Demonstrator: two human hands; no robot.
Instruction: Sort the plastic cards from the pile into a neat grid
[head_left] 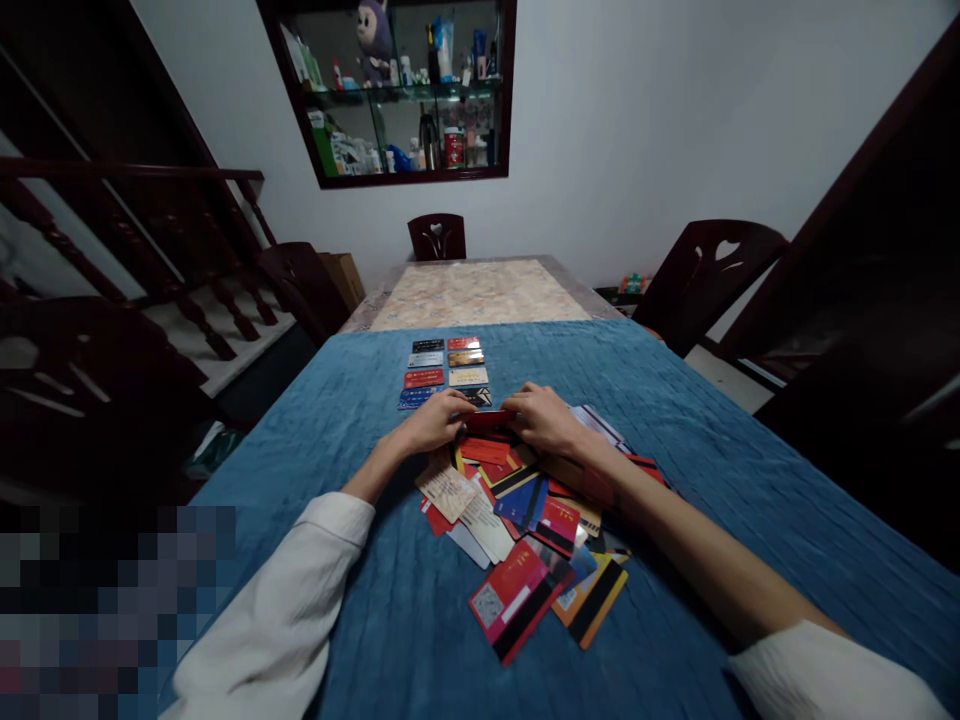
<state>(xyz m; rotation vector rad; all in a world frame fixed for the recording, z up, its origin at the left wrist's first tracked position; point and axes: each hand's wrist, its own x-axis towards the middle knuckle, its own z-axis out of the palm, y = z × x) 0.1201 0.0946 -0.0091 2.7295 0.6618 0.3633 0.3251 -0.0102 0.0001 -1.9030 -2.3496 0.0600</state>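
Note:
A red card (491, 419) is held level between my two hands, just above the far end of a loose heap of cards. My left hand (439, 420) pinches its left end, and my right hand (546, 417) grips the right end. Beneath and nearer to me, the heap overlaps in many colours, with a red and pink card (517, 595) and a yellow card (592, 600) at its near edge. Beyond my hands, several cards lie in two columns, among them a black card (428, 346) and a gold card (466, 358). My fingers partly cover the nearest row.
A blue cloth (300, 420) covers the near part of the table; a beige patterned top (480, 290) shows beyond. Dark wooden chairs (712, 270) stand around it. A cabinet with glass shelves (405, 90) is set in the far wall, and a wooden railing (135, 175) runs at left.

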